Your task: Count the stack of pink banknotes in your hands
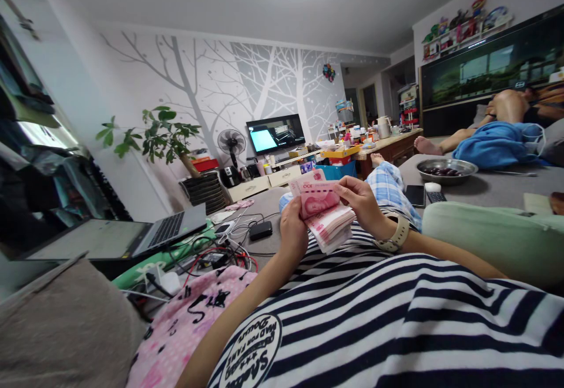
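1. Left hand [294, 227]: its grip pinches the pink banknotes [331, 230] along their left side.
2. Right hand [363, 207]: its grip pinches a raised note [315, 201] at its right edge.
3. The banknotes are between the hands, near the striped shirt [374, 305].
4. Left of them lies a black box [261, 230].

Left fingers [294, 208] mostly hidden behind banknotes [331, 227]
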Available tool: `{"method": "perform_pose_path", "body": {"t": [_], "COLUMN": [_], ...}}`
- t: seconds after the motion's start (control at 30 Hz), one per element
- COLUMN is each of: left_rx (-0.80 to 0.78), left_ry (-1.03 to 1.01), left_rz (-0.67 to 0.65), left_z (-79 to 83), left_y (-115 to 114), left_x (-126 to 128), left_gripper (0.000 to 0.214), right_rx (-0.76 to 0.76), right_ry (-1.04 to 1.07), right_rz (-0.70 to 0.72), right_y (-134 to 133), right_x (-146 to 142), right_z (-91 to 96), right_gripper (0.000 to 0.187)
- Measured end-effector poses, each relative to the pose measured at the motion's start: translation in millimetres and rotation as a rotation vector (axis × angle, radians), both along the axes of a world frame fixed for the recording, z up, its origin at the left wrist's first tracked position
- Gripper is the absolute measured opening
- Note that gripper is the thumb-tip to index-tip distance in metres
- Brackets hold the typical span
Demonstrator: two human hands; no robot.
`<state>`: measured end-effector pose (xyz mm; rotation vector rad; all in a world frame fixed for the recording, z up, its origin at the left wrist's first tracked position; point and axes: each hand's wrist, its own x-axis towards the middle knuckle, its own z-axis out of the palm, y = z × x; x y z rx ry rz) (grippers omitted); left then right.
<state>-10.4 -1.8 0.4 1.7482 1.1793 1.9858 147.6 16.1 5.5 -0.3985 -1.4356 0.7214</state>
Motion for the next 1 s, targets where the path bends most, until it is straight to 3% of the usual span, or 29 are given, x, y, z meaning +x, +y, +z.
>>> {"method": "perform_pose_path", "body": {"t": [0.53, 0.7, 1.0], "left_rx": [-0.043, -0.037, -0.011], "left_ry": [-0.081, -0.064, -0.050], "left_rz": [-0.080, -0.049, -0.097], "left_z": [4.6, 4.9, 0.6], "left_y": [-2.8, -5.3, 3.4], "left_x": [3.4, 4.1, 0.6], "left_gripper": [0.032, 0.030, 0.034], "right_rx": [-0.006, -0.015, -0.021], "right_ry": [-0.001, 0.012, 0.019], "right_rz": [0.005, 0.017, 0.035], "right_y": [0.7, 0.6, 1.1], "right_x": [-0.4, -0.2, -0.8], "right_z": [-0.1, -0.9, -1.2], "right_gripper": [0.034, 0.034, 0.033]}}
